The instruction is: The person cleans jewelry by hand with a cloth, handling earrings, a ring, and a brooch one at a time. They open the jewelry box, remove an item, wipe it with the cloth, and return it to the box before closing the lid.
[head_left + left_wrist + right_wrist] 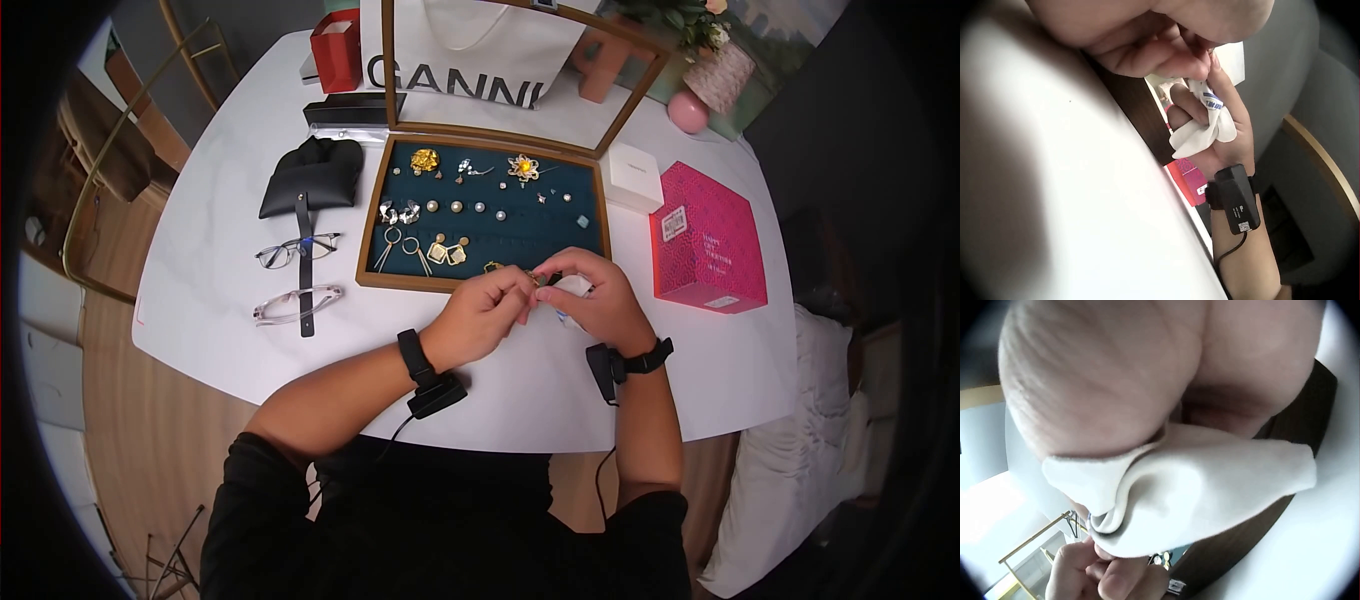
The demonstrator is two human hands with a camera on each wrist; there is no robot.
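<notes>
Both hands meet over the front edge of the jewelry case (440, 284). The right hand (602, 300) holds a white cloth (572, 292) with blue print, bunched in its curled fingers; in the right wrist view the cloth (1191, 481) hangs from that hand. Fingertips of the left hand (482, 315) pinch together against the right hand's fingertips, around a small item mostly hidden by the fingers. In the left wrist view the cloth (1205, 134) lies across the right palm. Beside the hands, a gold piece (493, 267) lies in the case.
Earrings and brooches (424, 160) fill the case, its glass lid raised. Left of it lie a black pouch (325, 175) and two pairs of glasses (298, 304). A white box (633, 178) and pink box (708, 240) stand right; a paper bag (470, 55) is behind.
</notes>
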